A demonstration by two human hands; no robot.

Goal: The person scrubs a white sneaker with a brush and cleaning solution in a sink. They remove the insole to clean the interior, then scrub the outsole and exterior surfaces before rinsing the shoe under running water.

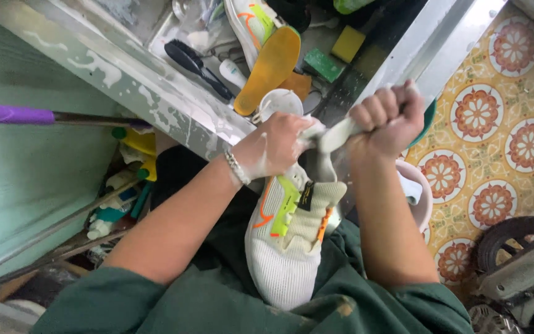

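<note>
A white knit sneaker [285,247] with orange and neon-green trim rests on my lap, toe toward me. My left hand [276,145], soapy and wearing a metal bracelet, grips a twisted white cloth [335,133] just above the shoe's heel. My right hand [387,117] is clenched in a fist around the other end of the same cloth. The cloth is stretched between both fists, over the edge of a metal sink [156,93].
In the sink lie a yellow insole [270,68], the other sneaker [251,21], a black brush [196,62], a yellow sponge [347,43] and a green scouring pad [324,65]. A white basin [418,192] stands at right on patterned floor tiles. Bottles and a purple-handled pole [7,114] are at left.
</note>
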